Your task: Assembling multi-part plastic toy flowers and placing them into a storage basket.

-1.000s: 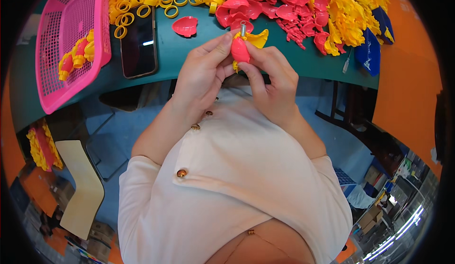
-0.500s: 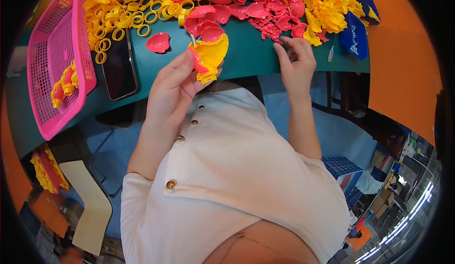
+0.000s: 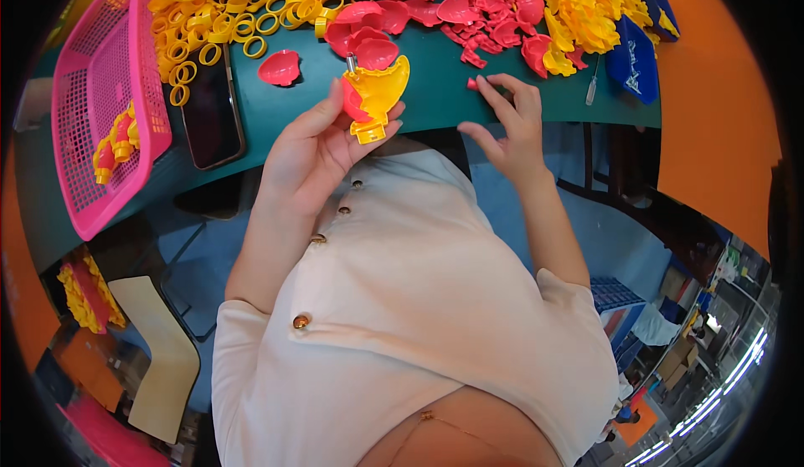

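Note:
My left hand [image 3: 314,144] is closed on a yellow plastic shell [image 3: 381,90] with a curved, toothed edge. A red plastic piece [image 3: 355,103] is set along the shell's left side, and a short metal pin [image 3: 351,62] sticks up at its top. Over the table's near edge, my right hand [image 3: 517,136] is open, thumb and index finger spread apart. At its index fingertip lies a small red part [image 3: 472,84]; whether the finger presses on it is hard to tell. Just beyond the shell is a pile of red cupped shells [image 3: 373,52].
Yellow rings [image 3: 243,25] and yellow shells [image 3: 586,6] are heaped along the far side. A pink basket [image 3: 155,123] holding assembled pieces and a phone [image 3: 211,119] stand left. On the right are a screwdriver [image 3: 592,90] and blue trays [image 3: 630,61]. One red shell [image 3: 280,67] lies alone.
My right hand has drawn back from the small red parts, its fingers spreading; one small red part now lies at its fingertip, nearer me. My left hand still holds the yellow shell, slightly turned.

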